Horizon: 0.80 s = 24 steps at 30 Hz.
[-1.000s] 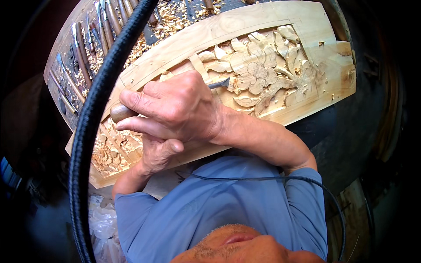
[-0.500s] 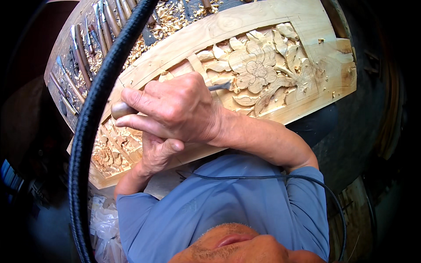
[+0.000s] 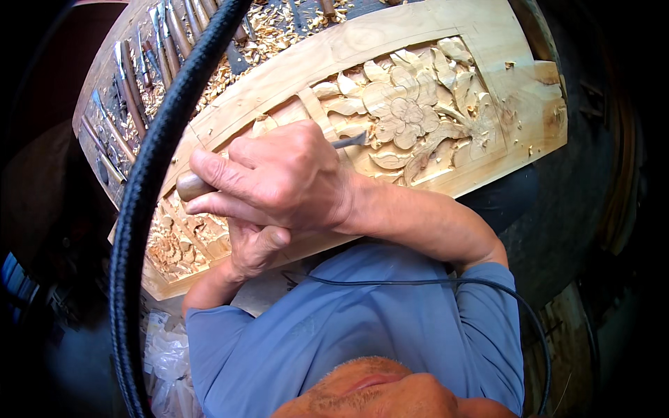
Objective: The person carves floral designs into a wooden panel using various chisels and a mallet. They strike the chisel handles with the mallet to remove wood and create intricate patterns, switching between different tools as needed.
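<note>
My right hand (image 3: 282, 177) is closed round a carving gouge, whose rounded wooden handle end (image 3: 193, 187) sticks out at the left. Its metal blade (image 3: 350, 141) shows past the wrist, the tip at the edge of a carved flower (image 3: 405, 120). Below and partly behind the right hand is my left hand (image 3: 254, 247); its thumb shows, but its fingers are hidden, so its grip cannot be made out. Beneath both lies a pale wooden panel (image 3: 362, 28) with recessed carved sections, its leaves and petals in relief with pencil lines on them.
Several gouges and chisels (image 3: 129, 87) lie in a row on the bench at the far left. Wood shavings (image 3: 268, 35) are heaped behind the panel. A thick black braided cable (image 3: 157, 150) crosses the left of the view. Plastic bags (image 3: 171, 362) are at the lower left.
Both hands and the gouge have shifted very slightly, the blade tip a touch nearer to me. The grip of the right hand and the panel look the same.
</note>
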### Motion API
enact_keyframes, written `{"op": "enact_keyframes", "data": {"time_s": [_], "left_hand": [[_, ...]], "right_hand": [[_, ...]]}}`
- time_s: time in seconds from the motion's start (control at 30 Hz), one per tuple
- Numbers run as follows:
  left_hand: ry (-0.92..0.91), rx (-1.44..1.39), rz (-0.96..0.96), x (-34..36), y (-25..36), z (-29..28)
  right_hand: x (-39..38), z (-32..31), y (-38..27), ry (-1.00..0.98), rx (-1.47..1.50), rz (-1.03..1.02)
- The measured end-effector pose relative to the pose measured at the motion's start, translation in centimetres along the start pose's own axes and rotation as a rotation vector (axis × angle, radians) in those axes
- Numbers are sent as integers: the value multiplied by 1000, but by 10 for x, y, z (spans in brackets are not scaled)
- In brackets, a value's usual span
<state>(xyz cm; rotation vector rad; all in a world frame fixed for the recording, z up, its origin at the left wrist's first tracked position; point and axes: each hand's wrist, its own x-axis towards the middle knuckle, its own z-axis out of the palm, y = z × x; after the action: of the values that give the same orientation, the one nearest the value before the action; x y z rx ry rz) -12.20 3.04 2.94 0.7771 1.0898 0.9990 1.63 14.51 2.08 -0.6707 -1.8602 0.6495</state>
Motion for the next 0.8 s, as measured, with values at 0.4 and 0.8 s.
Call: {"op": "enact_keyframes", "data": {"time_s": [0.4, 0.8], "left_hand": [[-65, -58, -98, 5, 1, 2], [-52, -52, -62, 3, 4, 5]], "right_hand": [[2, -4, 5, -19, 2, 115], [1, -1, -2, 76, -54, 107]]}}
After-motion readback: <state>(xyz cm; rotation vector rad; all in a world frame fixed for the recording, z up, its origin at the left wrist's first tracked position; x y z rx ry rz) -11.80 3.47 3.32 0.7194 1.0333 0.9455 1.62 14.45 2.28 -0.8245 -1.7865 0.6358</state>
